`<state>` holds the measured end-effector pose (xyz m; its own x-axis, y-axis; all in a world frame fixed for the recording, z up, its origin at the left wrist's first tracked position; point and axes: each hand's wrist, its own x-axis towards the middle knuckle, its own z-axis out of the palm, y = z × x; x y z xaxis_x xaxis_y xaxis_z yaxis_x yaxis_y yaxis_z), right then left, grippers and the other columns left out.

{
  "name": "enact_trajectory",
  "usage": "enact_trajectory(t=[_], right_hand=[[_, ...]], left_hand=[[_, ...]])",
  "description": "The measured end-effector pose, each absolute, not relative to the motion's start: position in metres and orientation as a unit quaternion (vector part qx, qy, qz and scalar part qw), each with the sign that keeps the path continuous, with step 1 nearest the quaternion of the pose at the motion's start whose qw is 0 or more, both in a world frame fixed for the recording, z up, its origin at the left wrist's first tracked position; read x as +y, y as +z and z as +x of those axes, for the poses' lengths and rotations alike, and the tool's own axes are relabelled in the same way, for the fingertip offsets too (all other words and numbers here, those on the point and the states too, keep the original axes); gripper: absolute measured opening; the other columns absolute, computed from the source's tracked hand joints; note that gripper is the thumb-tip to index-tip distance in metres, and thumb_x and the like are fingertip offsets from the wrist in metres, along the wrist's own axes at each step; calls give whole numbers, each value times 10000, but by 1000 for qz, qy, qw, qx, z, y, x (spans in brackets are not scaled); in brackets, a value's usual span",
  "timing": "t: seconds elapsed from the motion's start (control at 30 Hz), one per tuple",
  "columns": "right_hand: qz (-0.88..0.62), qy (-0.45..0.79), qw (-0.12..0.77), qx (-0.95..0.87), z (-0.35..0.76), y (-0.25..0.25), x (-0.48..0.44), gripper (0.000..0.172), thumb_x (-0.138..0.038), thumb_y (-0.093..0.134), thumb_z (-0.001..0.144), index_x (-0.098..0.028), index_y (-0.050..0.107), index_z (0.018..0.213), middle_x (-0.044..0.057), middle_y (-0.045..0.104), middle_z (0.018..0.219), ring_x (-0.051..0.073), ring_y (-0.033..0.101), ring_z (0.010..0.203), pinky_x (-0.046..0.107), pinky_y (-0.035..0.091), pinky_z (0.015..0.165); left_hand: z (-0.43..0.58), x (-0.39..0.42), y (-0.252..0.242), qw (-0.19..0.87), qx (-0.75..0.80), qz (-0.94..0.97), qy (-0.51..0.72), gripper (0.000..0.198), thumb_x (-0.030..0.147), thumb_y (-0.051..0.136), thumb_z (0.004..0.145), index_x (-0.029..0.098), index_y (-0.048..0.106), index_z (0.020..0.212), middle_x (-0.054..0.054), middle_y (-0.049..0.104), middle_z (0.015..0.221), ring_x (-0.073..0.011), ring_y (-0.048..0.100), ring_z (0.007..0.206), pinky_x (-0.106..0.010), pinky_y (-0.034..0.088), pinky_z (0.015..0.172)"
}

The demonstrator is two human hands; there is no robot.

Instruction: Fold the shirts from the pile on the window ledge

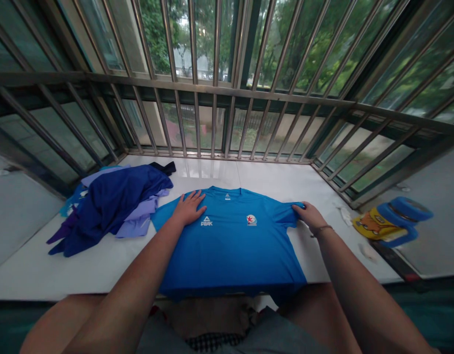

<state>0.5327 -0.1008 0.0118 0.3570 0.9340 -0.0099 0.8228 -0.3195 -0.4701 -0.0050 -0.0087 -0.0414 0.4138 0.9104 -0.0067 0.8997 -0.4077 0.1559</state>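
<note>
While I watch through the head camera, the blue PEAK T-shirt (230, 250) lies spread on the white ledge (212, 169), directly in front of the person. Its long axis runs from the collar on the far side to the hem, which reaches the near edge of the ledge and seems to hang over it. The left hand (190, 208) is open with spread fingers and rests flat on the chest of the shirt, gripping nothing. The right hand (308, 215) is farther out, at the sleeve on the right side (286, 214). Its fingers bend slightly over the cloth, but I cannot tell if they pinch it. A pile of navy and lilac clothes (109, 206) sits left of the shirt and seems to touch its other sleeve. Past the right hand lies a yellow and blue container (392, 221). Metal window bars (197, 88) stand along the far side.
</note>
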Motion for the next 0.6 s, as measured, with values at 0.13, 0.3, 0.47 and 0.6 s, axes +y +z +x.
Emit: enact_trajectory(t=[0.13,0.3,0.47,0.6], right_hand=[[-814,84,218,-532,511,12,-95,320,-480,593,944,-182,686,1015,108,766,914,245,706,826,311,506,710],[-778,30,221,-587,457,28,-95,313,-459,587,998,-214,681,1169,105,785,975,264,730,902,317,504,766],[-641,83,187,-740,393,48,-114,340,-417,568,1053,-257,643,1343,64,811,1031,227,752,862,313,540,803],[-649,123,247,-709,392,59,-119,344,-430,506,1080,-255,651,1338,51,822,1003,202,758,791,301,550,772]], left_hand=[[-5,-9,-42,69,541,837,40,701,621,370,1087,344,352,1731,-34,264,1826,-310,232,1693,-650,136,1354],[-6,-8,-42,68,543,836,42,692,636,374,1084,368,368,1722,-20,263,1827,-305,233,1693,-632,134,1359],[-6,-9,-40,70,542,836,41,695,633,378,1081,365,369,1723,-16,256,1829,-313,222,1696,-638,136,1359],[-5,-9,-39,71,542,836,40,697,632,374,1081,361,364,1724,-18,260,1828,-317,232,1694,-660,140,1353]])
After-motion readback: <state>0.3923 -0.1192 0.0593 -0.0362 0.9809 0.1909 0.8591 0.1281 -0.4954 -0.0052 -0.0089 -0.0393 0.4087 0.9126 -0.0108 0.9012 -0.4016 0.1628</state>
